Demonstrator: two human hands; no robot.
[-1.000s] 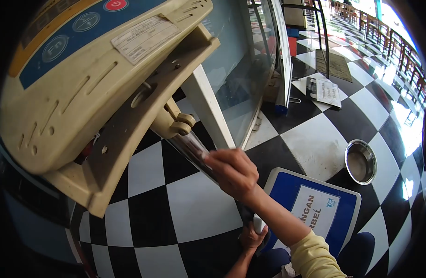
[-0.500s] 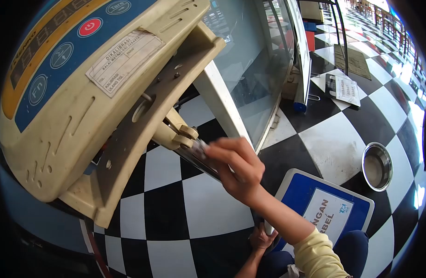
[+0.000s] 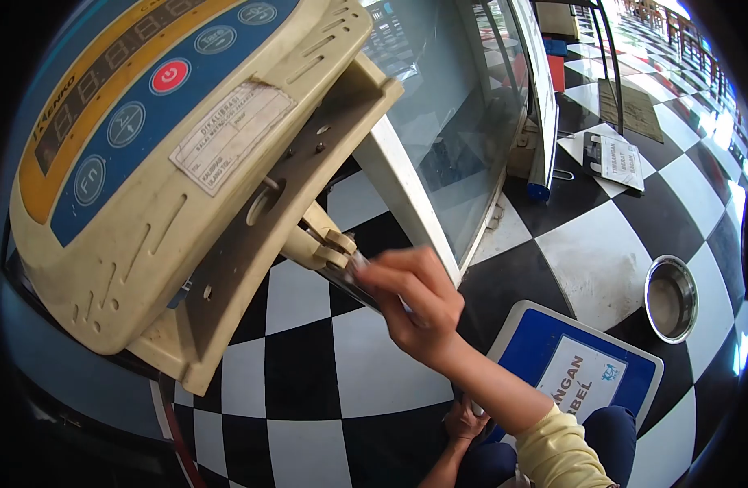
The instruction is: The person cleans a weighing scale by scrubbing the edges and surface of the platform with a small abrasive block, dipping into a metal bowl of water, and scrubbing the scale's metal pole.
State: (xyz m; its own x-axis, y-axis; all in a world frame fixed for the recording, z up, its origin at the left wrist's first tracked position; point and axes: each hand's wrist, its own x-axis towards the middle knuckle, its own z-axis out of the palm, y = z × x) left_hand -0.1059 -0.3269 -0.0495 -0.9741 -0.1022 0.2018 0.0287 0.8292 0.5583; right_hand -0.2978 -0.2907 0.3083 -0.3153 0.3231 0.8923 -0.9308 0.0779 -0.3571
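My right hand is closed, pinching a small whitish cloth against the metal pole just below the beige bracket. Motion blurs the cloth and fingertips. Above them, the scale's beige display head tilts across the upper left, with round buttons and a paper label. Lower down, my left hand wraps round the pole's pale lower end beside the blue platform; my right forearm partly covers that platform and its printed white sheet.
A metal bowl sits on the checkered floor, right of the platform. Behind are a glass panel, a white slanted leg and a printed card. Wooden chairs line the far background.
My right hand and the cloth have moved up the pole to the bracket. The view has shifted, showing more of the display head. My left hand stays at the pole's lower end.
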